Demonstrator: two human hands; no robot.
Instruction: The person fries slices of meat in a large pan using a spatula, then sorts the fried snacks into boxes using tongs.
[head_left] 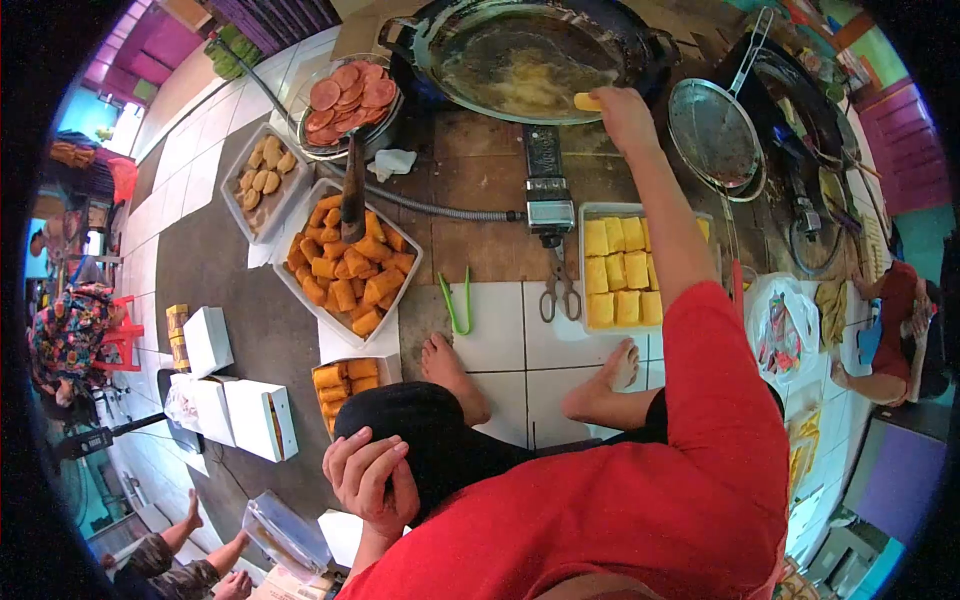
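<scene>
Left hand [374, 478]: released, loosely curled beside black-clad knee [402, 432]. Next outward: container [584, 302] of yellow blocks [626, 270], partly hidden by right forearm [676, 215]. Farther out: yellow piece [586, 102], pinched in right hand [624, 114] at near rim of wok [545, 120], with pale froth [528, 80] inside.

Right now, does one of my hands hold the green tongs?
No, the green tongs lie on the floor, apart from the left hand and right hand.
</scene>
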